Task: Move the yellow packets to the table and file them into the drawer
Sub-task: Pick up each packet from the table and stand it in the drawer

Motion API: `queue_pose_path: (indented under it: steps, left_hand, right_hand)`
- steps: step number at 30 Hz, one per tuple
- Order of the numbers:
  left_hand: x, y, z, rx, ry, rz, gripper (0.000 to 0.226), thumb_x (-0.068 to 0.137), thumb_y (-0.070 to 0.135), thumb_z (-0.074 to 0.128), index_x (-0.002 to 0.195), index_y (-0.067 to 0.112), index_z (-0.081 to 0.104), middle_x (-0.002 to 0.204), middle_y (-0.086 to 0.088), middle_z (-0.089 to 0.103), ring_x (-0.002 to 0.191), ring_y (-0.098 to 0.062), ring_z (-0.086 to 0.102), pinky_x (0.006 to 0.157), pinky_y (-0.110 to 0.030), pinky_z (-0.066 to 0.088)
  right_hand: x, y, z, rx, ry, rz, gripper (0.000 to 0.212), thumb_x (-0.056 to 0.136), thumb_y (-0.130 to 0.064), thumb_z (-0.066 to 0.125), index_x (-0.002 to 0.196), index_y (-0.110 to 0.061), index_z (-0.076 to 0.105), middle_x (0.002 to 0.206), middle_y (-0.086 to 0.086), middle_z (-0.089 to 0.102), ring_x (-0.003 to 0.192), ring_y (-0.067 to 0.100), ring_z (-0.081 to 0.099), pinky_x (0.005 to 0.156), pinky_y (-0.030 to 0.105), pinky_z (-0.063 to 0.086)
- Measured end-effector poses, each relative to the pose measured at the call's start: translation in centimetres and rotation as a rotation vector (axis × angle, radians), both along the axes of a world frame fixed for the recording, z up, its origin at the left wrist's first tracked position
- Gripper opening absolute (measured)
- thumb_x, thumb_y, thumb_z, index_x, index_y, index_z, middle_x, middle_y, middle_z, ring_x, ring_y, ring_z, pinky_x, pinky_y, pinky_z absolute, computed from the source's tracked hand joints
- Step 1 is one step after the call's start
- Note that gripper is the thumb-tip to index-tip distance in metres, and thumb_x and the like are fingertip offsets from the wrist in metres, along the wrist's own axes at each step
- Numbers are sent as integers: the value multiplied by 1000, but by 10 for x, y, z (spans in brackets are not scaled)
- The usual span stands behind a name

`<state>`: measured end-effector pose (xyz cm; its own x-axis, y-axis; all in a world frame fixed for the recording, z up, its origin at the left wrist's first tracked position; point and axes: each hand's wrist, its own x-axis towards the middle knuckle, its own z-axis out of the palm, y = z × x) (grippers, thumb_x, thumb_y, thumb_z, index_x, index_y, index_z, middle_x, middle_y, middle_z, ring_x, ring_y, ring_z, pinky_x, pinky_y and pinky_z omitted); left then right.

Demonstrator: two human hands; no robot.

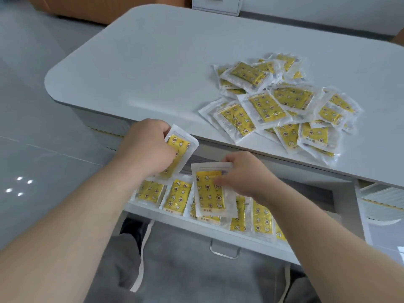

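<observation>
Several yellow packets in clear wrappers lie in a loose heap (282,106) on the right part of the grey table (153,62). Below the table's front edge the drawer (196,224) stands pulled out, with a row of yellow packets (177,196) standing in it. My left hand (146,147) grips one packet (181,147) above the drawer's left end. My right hand (242,176) pinches another packet (209,193) by its right side, held upright over the row in the drawer.
The drawer's metal handle (225,251) juts toward my lap. A second open compartment (380,206) shows at the right under the table. A white cabinet (216,3) stands beyond the table's far edge. Glossy floor tiles lie to the left.
</observation>
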<state>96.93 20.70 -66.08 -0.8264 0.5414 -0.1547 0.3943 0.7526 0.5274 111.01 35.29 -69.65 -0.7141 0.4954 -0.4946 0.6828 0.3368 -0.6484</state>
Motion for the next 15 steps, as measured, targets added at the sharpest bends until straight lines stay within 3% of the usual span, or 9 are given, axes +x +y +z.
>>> queue_pose_path:
  steps: [3, 6, 11, 13, 15]
  left_hand:
    - [-9, -9, -3, -31, -19, 1, 16, 82, 5, 70, 89, 19, 71, 81, 0, 71, 74, -21, 68, 65, -39, 59]
    - [-21, -14, -9, -47, -77, 23, 16, 81, 6, 71, 95, 14, 73, 89, -7, 74, 81, -28, 72, 73, -51, 61]
    - [-36, -16, -21, -89, -203, 60, 30, 78, 8, 75, 107, 4, 69, 105, -15, 73, 89, -31, 72, 80, -54, 61]
    - [-38, -13, -27, -111, -253, 60, 32, 81, 8, 75, 113, 5, 69, 109, -15, 72, 93, -31, 71, 83, -50, 60]
    - [-40, -8, -33, -147, -287, 53, 40, 85, 9, 74, 124, 5, 63, 116, -12, 68, 98, -29, 67, 80, -39, 58]
  right_hand:
    - [-18, -8, -29, 44, -53, 1, 23, 84, -8, 69, 106, -13, 63, 87, 3, 65, 67, 15, 59, 47, 22, 43]
    - [-32, -15, -53, 28, -68, 9, 44, 87, -6, 66, 131, -10, 57, 100, 4, 64, 70, 12, 57, 45, 19, 39]
    - [-39, -21, -74, 107, -130, 100, 46, 89, -11, 68, 133, -10, 57, 100, 3, 61, 72, 14, 57, 49, 22, 40]
    - [-36, -21, -80, 197, -189, 160, 40, 89, -17, 68, 128, -13, 59, 103, 4, 62, 77, 17, 60, 59, 28, 53]
    - [-32, -21, -84, 372, -268, 252, 44, 89, -34, 70, 129, -20, 57, 124, 8, 55, 103, 25, 59, 83, 38, 57]
